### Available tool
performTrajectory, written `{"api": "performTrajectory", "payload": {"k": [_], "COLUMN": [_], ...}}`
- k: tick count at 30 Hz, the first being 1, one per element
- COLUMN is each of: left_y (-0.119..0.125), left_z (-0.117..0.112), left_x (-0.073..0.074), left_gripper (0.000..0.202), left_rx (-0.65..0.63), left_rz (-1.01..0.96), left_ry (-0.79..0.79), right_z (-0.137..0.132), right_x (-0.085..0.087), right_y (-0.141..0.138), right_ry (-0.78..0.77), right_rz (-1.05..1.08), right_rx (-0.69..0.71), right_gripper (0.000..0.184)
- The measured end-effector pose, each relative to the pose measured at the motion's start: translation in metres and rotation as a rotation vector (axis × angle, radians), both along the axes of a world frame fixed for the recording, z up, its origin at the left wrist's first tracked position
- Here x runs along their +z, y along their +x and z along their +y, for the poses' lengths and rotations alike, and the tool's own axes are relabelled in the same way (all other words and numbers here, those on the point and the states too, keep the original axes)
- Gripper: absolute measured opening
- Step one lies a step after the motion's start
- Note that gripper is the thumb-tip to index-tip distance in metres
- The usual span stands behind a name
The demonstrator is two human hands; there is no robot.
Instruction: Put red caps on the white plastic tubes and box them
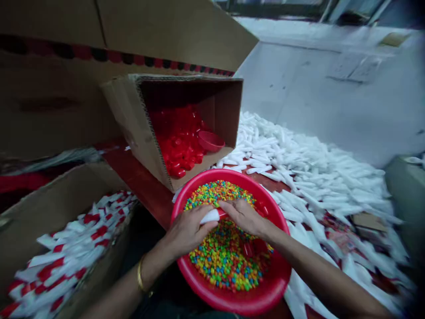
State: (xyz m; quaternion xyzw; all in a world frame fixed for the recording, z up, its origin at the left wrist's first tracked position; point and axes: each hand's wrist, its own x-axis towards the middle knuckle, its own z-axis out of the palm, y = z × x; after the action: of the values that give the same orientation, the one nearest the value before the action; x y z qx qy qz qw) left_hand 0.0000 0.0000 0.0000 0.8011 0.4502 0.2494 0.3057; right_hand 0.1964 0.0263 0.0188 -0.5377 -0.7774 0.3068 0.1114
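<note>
My left hand (pixel 186 231) is closed around a white plastic tube (pixel 210 216), held level above a red basin (pixel 232 305). At the tube's right end sits a red cap (pixel 222 213), and the fingers of my right hand (pixel 245 217) are closed on it. Part of the tube is hidden in my left fingers. Small multicoloured candy-like pellets (pixel 215 261) fill much of the basin, and several loose red caps (pixel 249 249) lie among them on the right side.
Behind the basin, a cardboard box (pixel 128 115) on its side holds red caps (pixel 182 146) and a small red bowl (pixel 211 141). White tubes (pixel 315 168) are heaped on the right by the wall. Lower left, another box (pixel 20 212) contains capped tubes (pixel 69 248).
</note>
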Motion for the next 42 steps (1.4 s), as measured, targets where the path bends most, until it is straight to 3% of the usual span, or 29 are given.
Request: {"api": "performTrajectory", "payload": {"k": [3, 5, 7, 10, 11, 12, 16, 18, 21, 23, 25, 26, 29, 31, 34, 37, 39, 42], "left_y": [0.000, -0.001, -0.002, -0.003, -0.003, -0.004, -0.008, -0.008, -0.006, -0.004, -0.006, -0.010, -0.044, -0.087, -0.169, -0.240, -0.263, -0.251], "left_z": [0.002, 0.001, -0.002, -0.007, -0.009, -0.009, -0.006, -0.005, -0.007, -0.011, -0.015, -0.017, -0.022, -0.023, -0.031, -0.049, -0.057, -0.045], "left_x": [0.000, 0.000, 0.000, 0.002, 0.003, 0.003, 0.003, -0.001, -0.007, -0.007, -0.004, -0.002, -0.008, -0.025, -0.063, -0.093, -0.100, -0.100], "left_gripper": [0.029, 0.027, 0.027, 0.029, 0.029, 0.028, 0.027, 0.027, 0.028, 0.030, 0.031, 0.030, 0.033, 0.036, 0.038, 0.039, 0.039, 0.042], "left_rx": [-0.060, -0.108, -0.139, -0.130, -0.124, -0.113, -0.073, -0.093, -0.115, -0.089, -0.021, 0.036, 0.316, 0.547, 0.760, 0.859, 0.895, 0.828], "left_rz": [0.010, 0.044, 0.108, 0.230, 0.244, 0.234, 0.103, 0.075, 0.082, 0.092, 0.095, 0.091, 0.122, 0.234, 0.529, 0.761, 0.856, 0.796], "left_ry": [-0.002, 0.042, 0.130, 0.313, 0.348, 0.358, 0.293, 0.345, 0.502, 0.607, 0.685, 0.709, 0.704, 0.650, 0.445, 0.252, 0.222, 0.339], "right_z": [-0.008, -0.011, -0.014, -0.017, -0.018, -0.019, -0.024, -0.029, -0.038, -0.040, -0.036, -0.032, -0.012, 0.003, 0.018, 0.024, 0.026, 0.025], "right_x": [0.005, 0.003, -0.002, -0.005, -0.004, -0.001, 0.014, 0.017, 0.014, 0.014, 0.017, 0.020, 0.021, 0.015, -0.001, -0.012, -0.013, -0.011], "right_y": [0.007, 0.007, 0.002, -0.005, -0.007, -0.007, -0.003, -0.003, -0.010, -0.013, -0.011, -0.007, 0.015, 0.031, 0.043, 0.048, 0.052, 0.057], "right_ry": [0.097, 0.041, -0.126, -0.514, -0.559, -0.519, -0.045, -0.094, -0.366, -0.471, -0.419, -0.317, 0.130, 0.301, 0.313, 0.243, 0.216, 0.209], "right_rz": [0.064, 0.125, 0.192, 0.216, 0.212, 0.216, 0.213, 0.206, 0.300, 0.375, 0.376, 0.319, -0.071, -0.370, -0.643, -0.696, -0.660, -0.539], "right_rx": [0.189, 0.189, 0.084, -0.053, -0.076, -0.083, 0.038, 0.039, -0.112, -0.142, -0.090, -0.067, -0.082, -0.112, -0.055, 0.054, 0.101, 0.128], "right_gripper": [0.038, 0.037, 0.043, 0.056, 0.060, 0.061, 0.045, 0.044, 0.050, 0.052, 0.056, 0.058, 0.049, 0.042, 0.036, 0.020, 0.013, 0.014]}}
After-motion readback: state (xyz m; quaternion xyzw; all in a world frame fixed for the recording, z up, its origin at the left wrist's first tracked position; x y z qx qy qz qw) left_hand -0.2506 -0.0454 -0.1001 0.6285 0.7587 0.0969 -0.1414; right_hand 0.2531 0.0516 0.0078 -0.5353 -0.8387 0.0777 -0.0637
